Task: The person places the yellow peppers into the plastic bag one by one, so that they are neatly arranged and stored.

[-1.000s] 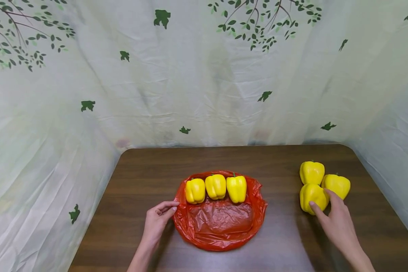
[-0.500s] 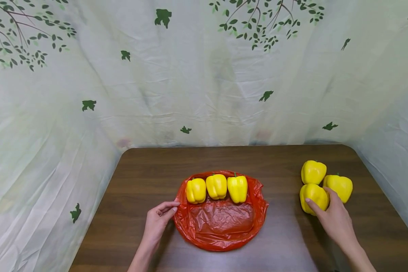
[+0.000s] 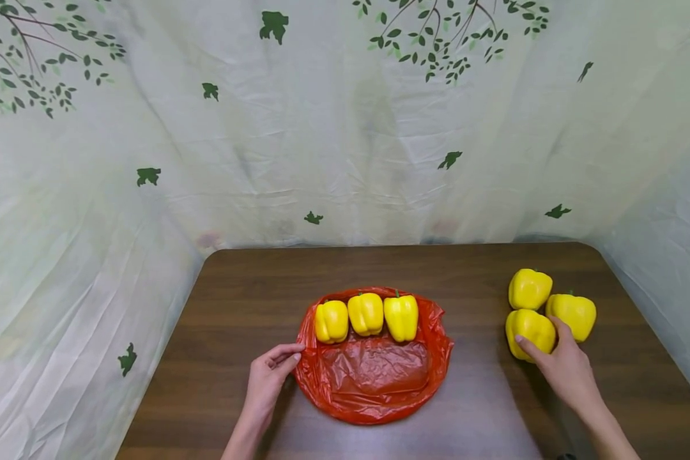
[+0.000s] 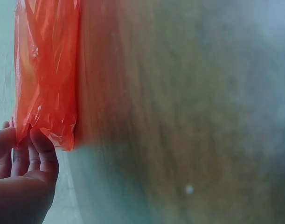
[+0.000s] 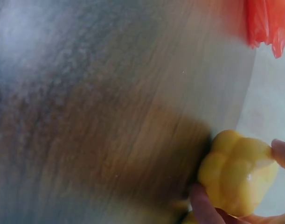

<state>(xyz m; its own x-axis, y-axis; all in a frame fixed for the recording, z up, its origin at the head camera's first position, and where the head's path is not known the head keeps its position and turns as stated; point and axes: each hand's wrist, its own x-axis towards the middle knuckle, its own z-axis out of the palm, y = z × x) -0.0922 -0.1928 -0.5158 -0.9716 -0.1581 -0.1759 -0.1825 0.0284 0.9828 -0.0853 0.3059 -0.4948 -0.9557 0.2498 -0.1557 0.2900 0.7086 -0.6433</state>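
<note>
A red plastic bag [image 3: 374,390] lies spread with its mouth up on the table. Inside it, along the far side, stand three yellow bell peppers [image 3: 365,315] in a row. My left hand [image 3: 271,372] pinches the bag's left rim between thumb and fingers; the left wrist view shows the red film [image 4: 49,70] caught at the fingertips. On the right, my right hand [image 3: 569,370] grips the nearest yellow bell pepper [image 3: 528,329], thumb on one side and fingers on the other. In the right wrist view that bell pepper [image 5: 238,172] sits between the fingers, at the table.
Two more yellow bell peppers, one behind [image 3: 530,289] and one to the right [image 3: 572,316], stand close against the gripped one. The brown wooden table [image 3: 253,281] ends at a pale leaf-printed curtain [image 3: 345,140]. A small dark object [image 3: 566,456] shows at the bottom edge.
My right hand's fingers have closed further around the near bell pepper, which stays in about the same place. My left hand keeps its pinch on the bag's rim.
</note>
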